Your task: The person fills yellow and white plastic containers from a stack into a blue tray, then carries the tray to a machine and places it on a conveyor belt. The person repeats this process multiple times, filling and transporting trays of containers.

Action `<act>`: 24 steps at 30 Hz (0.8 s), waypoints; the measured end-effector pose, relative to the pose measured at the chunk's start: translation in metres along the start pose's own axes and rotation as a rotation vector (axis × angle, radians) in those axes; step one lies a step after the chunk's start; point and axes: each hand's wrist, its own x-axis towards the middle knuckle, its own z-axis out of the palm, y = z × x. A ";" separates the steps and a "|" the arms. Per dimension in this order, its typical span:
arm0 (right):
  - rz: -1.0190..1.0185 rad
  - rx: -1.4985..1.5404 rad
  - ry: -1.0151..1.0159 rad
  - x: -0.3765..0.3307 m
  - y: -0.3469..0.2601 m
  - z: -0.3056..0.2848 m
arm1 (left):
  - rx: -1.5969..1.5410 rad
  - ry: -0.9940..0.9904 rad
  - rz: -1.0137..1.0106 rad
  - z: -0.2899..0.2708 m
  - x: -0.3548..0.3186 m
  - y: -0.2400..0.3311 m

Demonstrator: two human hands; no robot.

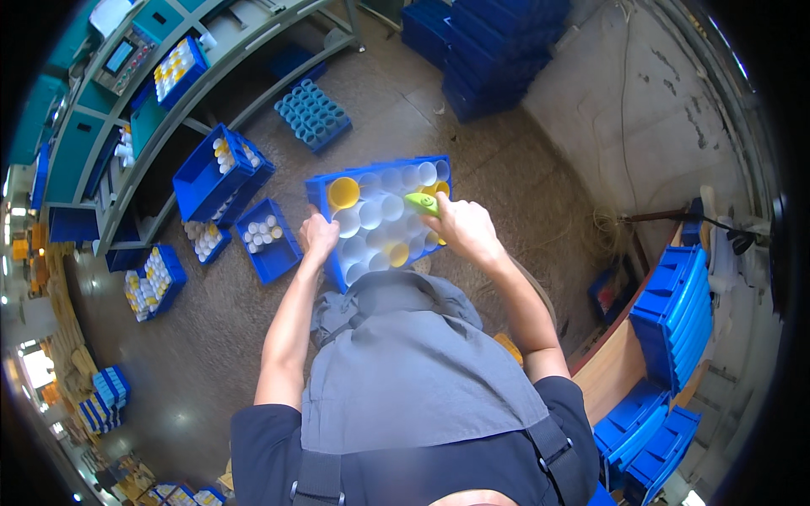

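Observation:
In front of my body is a blue crate [316,192] filled with white open-ended cylinders [369,213] and a few yellow ones [343,192]. My left hand [320,234] is closed on the crate's left wall. Over the crate's right side, my right hand [465,224] grips a lime-green object [422,203] with a rounded end. Its kind is not clear, and my fingers cover part of it. The object's tip lies over the mouths of the white cylinders.
Left of me, more blue crates [268,240] with white and yellow pieces stand on the floor by a teal machine [126,63]. A light-blue holder [313,115] sits beyond. Stacked blue crates [498,51] rise at the back; blue bins [671,316] are at right.

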 end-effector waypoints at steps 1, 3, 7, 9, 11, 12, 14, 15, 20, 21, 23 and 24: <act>-0.020 0.002 0.012 0.002 -0.006 0.000 | 0.000 0.007 -0.006 0.000 0.000 0.001; -0.042 -0.002 0.027 0.006 -0.018 0.001 | 0.007 -0.010 -0.003 0.002 0.002 0.003; -0.035 -0.033 -0.007 0.008 -0.037 0.003 | 0.034 -0.018 -0.024 0.007 0.006 0.002; -0.017 -0.021 -0.058 0.004 -0.041 0.005 | 0.021 -0.012 -0.035 0.010 0.009 -0.001; -0.031 -0.017 -0.081 -0.003 -0.041 0.008 | 0.001 -0.002 -0.037 0.012 0.012 -0.004; -0.042 -0.027 -0.085 -0.005 -0.041 0.011 | -0.007 -0.001 -0.042 0.012 0.014 -0.006; -0.045 -0.017 -0.115 -0.009 -0.041 0.017 | -0.016 -0.015 -0.058 0.012 0.017 -0.009; -0.036 0.001 -0.143 -0.010 -0.041 0.021 | -0.020 -0.014 -0.072 0.012 0.018 -0.010; -0.036 0.000 -0.161 -0.014 -0.043 0.040 | -0.050 0.018 -0.116 0.010 0.021 -0.011; -0.032 -0.001 -0.184 -0.016 -0.043 0.043 | -0.046 0.028 -0.130 0.010 0.022 -0.012; -0.042 -0.003 -0.245 -0.021 -0.043 0.048 | -0.046 0.018 -0.152 0.009 0.023 -0.013; -0.057 -0.004 -0.283 -0.024 -0.043 0.051 | -0.044 0.031 -0.161 0.009 0.023 -0.013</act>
